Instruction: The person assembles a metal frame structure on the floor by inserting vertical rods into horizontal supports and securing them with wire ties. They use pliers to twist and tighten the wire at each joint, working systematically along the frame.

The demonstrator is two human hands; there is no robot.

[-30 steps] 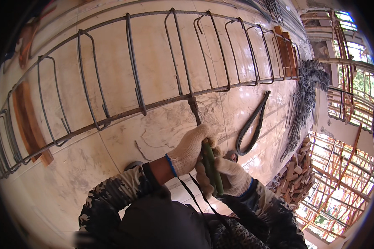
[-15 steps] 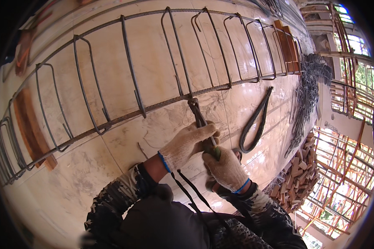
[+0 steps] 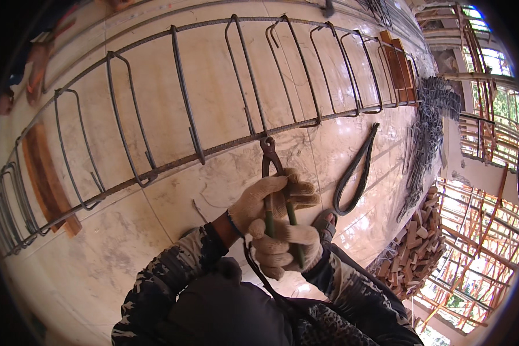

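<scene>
A pair of pincers (image 3: 268,151) with green handles points away from me, its head just below the near long bar (image 3: 213,149) of a rebar cage. Its handles stand apart. My left hand (image 3: 259,199), in a knitted cream glove, wraps round the handles below the head. My right hand (image 3: 294,245), gloved too, is closed round them lower down, fingers toward the left. Whether the jaws hold any wire is too small to tell. Bent stirrups (image 3: 185,95) cross between the cage's two long bars. To the right of my hands lies a folded loop of dark tie wire (image 3: 360,167).
Wooden blocks lie under the cage at left (image 3: 46,173) and far right (image 3: 398,66). A heap of bent steel (image 3: 424,127) and a pile of wood offcuts (image 3: 412,248) line the right. A sandalled foot (image 3: 327,222) stands beside my right hand. Part of another person shows far left.
The pincers' handles have spread apart. My right hand has dropped lower and turned, its fingers now toward the left. The pincers' head stays near the bar.
</scene>
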